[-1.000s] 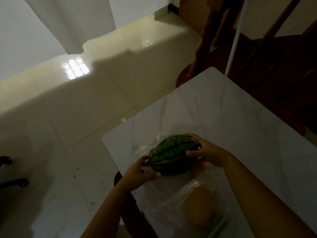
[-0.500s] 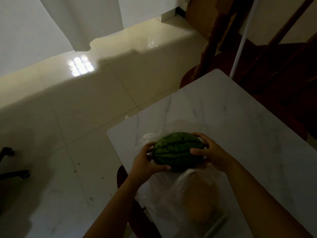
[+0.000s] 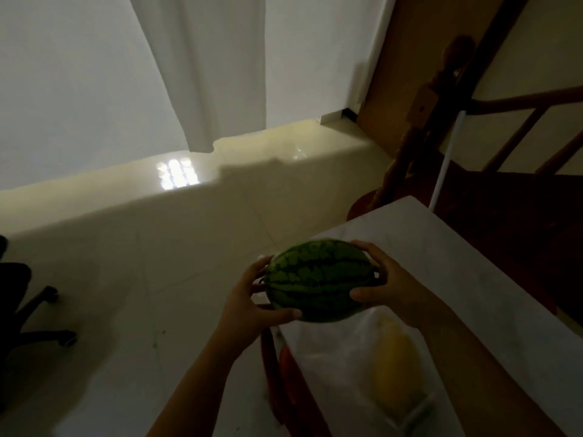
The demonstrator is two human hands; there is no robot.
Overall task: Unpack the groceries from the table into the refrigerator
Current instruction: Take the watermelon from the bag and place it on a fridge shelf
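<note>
Item: small striped watermelon (image 3: 318, 280), dark green, oblong, lying lengthwise between two hands above the near-left corner of the worktop (image 3: 473, 279). It is clear of the surface.

Left hand (image 3: 252, 305): closed around the melon's left end, thumb along the lower front, fingers wrapped behind.

Right hand (image 3: 389, 288): closed around the right end, thumb pressed on the front, fingers curled over the top.

Worktop: pale, marble-patterned, dimly lit.

On the worktop, below the melon: a translucent plastic bag (image 3: 340, 357), crumpled and flat, with a yellow oval fruit (image 3: 397, 376) inside; its kind cannot be told.

Surroundings: glossy cream floor tiles (image 3: 126, 263), a white curtain (image 3: 202, 74) hanging to the floor, a dark wooden stair railing (image 3: 422, 121) at right, and the wheeled base of a chair (image 3: 38, 326) at left.
</note>
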